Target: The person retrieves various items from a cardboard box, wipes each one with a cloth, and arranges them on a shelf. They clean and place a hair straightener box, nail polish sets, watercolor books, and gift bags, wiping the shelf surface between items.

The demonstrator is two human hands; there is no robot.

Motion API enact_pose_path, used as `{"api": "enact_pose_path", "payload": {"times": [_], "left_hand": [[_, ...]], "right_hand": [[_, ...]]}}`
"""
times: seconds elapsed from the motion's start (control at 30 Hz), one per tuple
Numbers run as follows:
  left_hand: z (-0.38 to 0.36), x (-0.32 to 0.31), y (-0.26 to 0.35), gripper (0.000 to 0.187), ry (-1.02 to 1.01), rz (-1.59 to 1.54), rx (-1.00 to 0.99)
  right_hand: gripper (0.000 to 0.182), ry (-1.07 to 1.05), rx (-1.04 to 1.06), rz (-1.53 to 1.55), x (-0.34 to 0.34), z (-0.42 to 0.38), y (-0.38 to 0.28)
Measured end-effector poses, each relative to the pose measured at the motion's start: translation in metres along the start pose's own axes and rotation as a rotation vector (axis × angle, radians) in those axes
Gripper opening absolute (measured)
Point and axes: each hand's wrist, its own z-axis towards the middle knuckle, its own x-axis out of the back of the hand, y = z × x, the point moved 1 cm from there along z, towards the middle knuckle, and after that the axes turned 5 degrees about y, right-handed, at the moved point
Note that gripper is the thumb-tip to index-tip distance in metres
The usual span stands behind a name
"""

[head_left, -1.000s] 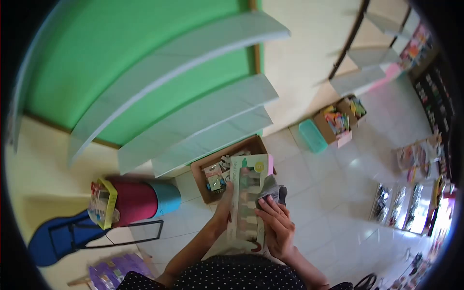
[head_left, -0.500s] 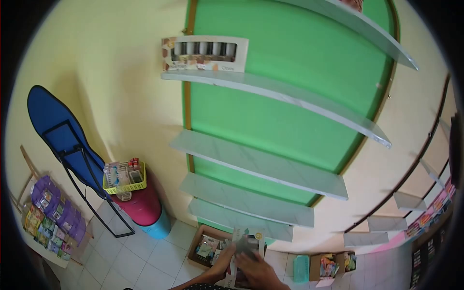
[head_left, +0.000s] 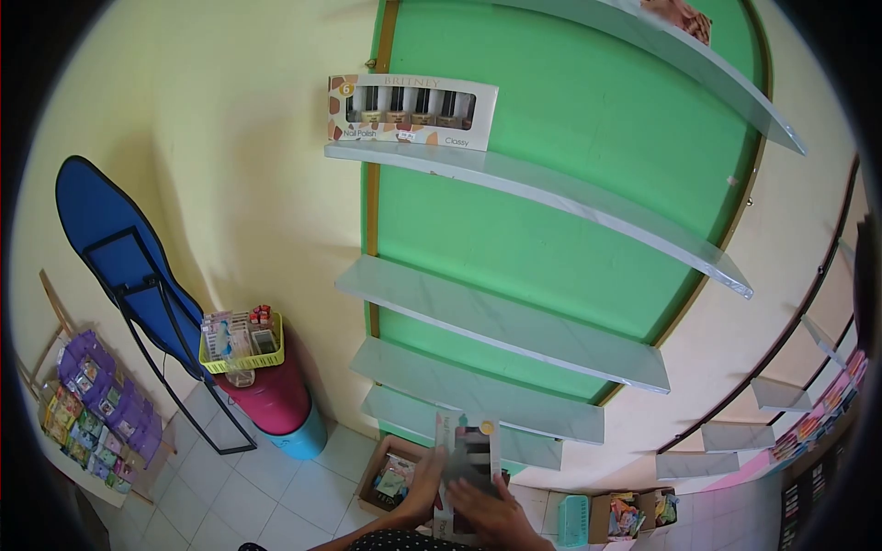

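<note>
A long pale green nail polish box [head_left: 467,439] stands upright at the bottom of the view, held between both hands. My left hand [head_left: 424,489] grips its left edge. My right hand [head_left: 493,511] lies over its lower front with a grey cloth [head_left: 476,465] pressed against the box. High on the green wall, a second nail polish box [head_left: 413,110] with a row of bottles rests on a white shelf [head_left: 542,193].
Several curved white shelves [head_left: 501,321] step down the green wall. A cardboard box [head_left: 390,477] of goods sits on the tiled floor below. To the left stand a red-and-blue bin [head_left: 276,404] topped by a yellow basket [head_left: 241,344], and a blue folding board [head_left: 110,253].
The view has swung up from the floor to the wall shelves. Both hands keep hold of the nail polish box, which now sits at the bottom of the frame, slightly higher than half a second ago.
</note>
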Motion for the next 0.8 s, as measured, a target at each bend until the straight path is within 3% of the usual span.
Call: {"api": "enact_pose_path", "payload": {"times": [0.07, 0.13, 0.23, 0.33, 0.5, 0.6, 0.8], "left_hand": [[0.014, 0.001, -0.01, 0.041, 0.013, -0.142, -0.077], [0.015, 0.0, -0.01, 0.041, 0.005, -0.07, -0.085], [0.008, -0.009, -0.002, 0.041, -0.006, 0.021, -0.092], [0.007, -0.012, -0.002, 0.042, -0.009, 0.018, -0.04], [0.004, -0.006, -0.001, 0.041, -0.011, -0.01, 0.015], [0.006, -0.005, -0.007, 0.04, -0.006, -0.089, 0.001], [0.014, -0.003, -0.019, 0.039, -0.012, 0.05, -0.128]], "right_hand": [[0.048, -0.046, 0.055, -0.023, -0.003, -0.01, -0.001], [0.036, 0.148, -0.051, 0.124, 0.001, -0.013, -0.004], [0.048, 0.037, -0.153, -0.088, 0.017, 0.001, 0.004], [0.048, 0.111, -0.217, -0.055, 0.026, 0.027, 0.009], [0.049, 0.074, -0.208, -0.068, 0.021, 0.027, -0.004], [0.049, 0.005, -0.095, 0.008, 0.016, 0.007, -0.004], [0.049, 0.01, -0.094, 0.071, 0.028, 0.011, 0.001]]}}
